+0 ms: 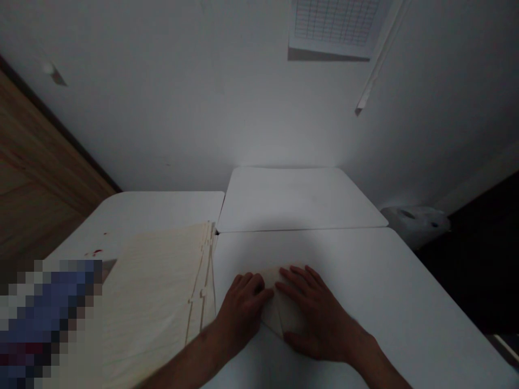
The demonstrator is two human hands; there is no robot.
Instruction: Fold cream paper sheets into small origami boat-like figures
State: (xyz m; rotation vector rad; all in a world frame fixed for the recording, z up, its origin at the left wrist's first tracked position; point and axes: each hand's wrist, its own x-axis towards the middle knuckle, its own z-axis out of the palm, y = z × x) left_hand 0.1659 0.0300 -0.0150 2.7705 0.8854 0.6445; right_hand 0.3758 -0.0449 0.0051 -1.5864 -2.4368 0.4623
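White table [389,302]: paper [271,309] part-hidden under right hand [315,309].

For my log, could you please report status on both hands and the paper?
Left hand curled on paper; right hand spread over it. Paper on white table. Stacked sheets to left.

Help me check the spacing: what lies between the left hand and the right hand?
Pale paper lies between the left hand and the right hand, as the head view shows.
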